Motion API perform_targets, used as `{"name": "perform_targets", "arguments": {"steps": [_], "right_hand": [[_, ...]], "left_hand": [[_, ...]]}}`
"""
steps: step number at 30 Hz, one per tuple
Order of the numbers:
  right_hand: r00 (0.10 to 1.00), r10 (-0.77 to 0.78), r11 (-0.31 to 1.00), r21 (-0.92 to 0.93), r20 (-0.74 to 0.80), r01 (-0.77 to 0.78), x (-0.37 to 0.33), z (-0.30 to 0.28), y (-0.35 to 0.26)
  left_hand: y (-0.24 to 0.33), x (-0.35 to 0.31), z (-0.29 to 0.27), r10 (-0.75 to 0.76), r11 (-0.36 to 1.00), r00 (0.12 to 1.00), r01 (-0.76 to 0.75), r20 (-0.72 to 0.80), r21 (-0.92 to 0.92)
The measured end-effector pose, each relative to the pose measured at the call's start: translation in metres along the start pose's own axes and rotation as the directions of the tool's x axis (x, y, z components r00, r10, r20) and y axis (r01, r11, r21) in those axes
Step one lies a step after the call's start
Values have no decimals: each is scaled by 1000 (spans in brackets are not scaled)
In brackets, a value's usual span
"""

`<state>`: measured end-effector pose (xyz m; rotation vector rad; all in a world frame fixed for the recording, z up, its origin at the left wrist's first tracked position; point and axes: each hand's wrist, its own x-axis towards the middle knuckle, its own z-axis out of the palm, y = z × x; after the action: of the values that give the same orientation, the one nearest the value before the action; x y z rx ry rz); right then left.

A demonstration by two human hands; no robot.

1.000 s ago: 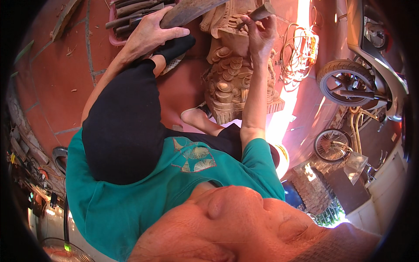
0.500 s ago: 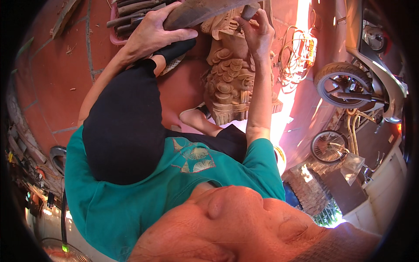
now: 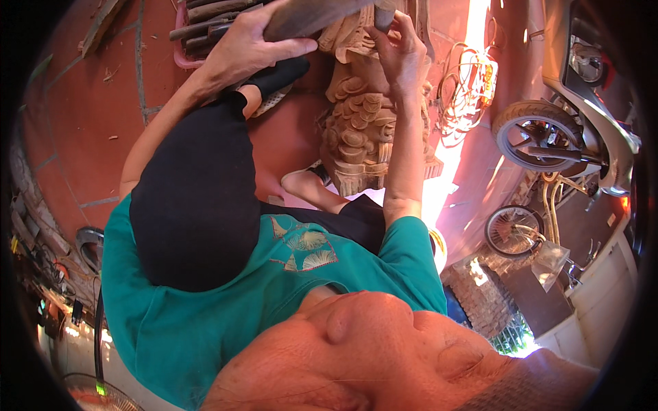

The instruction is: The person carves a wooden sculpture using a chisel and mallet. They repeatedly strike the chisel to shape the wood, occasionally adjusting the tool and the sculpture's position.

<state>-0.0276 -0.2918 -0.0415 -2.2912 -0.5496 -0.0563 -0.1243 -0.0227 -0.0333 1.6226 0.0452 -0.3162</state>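
My left hand [image 3: 252, 46] is wrapped round a thick wooden mallet [image 3: 301, 19], whose far part runs out of the top edge. Beside the mallet's right end, my right hand [image 3: 403, 55] pinches an upright chisel [image 3: 384, 16] by its dark, blunt-ended handle. The chisel's blade is hidden behind my fingers. Under my right hand stands a brown wood carving [image 3: 353, 130] with rounded, layered relief and a stepped base. It lies between my feet, its upper part partly covered by the mallet and my right hand.
A pink basket [image 3: 181, 49] of dark-handled tools sits beyond my left knee. A wooden strip [image 3: 101, 27] lies on the red tiles [image 3: 89, 130]. On the right are a coiled cord [image 3: 456, 103], a motorbike [image 3: 582, 103] and a bicycle [image 3: 514, 229]. A fan [image 3: 103, 394] stands lower left.
My left hand and the mallet have shifted slightly up and to the right. My right hand has moved a little to the left with the chisel still in it.
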Motion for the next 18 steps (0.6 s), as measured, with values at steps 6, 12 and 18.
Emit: {"name": "perform_targets", "arguments": {"steps": [6, 12, 18], "right_hand": [[999, -28, 999, -19, -27, 27, -6, 4, 7], [989, 41, 981, 194, -142, -13, -20, -11, 11], [987, 94, 909, 416, -127, -33, -12, -26, 3]], "left_hand": [[-11, 2, -2, 206, 934, 978, -186, -33, 306], [0, -6, -1, -81, 995, 997, 81, -14, 53], [-3, 0, -1, -19, 997, 1000, 18, 19, 70]]}}
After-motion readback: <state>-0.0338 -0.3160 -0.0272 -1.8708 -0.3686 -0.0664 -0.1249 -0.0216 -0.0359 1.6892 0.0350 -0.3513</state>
